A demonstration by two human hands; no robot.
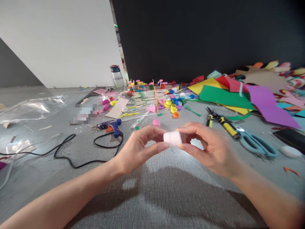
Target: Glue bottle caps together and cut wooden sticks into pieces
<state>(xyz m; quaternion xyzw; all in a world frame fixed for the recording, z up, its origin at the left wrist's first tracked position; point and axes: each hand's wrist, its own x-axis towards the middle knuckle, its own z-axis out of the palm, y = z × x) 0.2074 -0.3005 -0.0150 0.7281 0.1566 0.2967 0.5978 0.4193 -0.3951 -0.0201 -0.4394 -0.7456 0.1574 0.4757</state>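
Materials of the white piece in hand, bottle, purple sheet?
White piece: maybe plastic, matte; smooth side, but blurred. Bottle: clear plastic or glass, smooth; see-through body. Purple sheet: probably paper or craft foam, matte; thin, evenly coloured.

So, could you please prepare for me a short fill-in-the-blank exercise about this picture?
1. The left hand and right hand hold a small ____ cylinder.
2. The blue glue gun has a trigger coloured ____.
3. The pliers have black-and-____ handles.

Missing words: white; orange; yellow.
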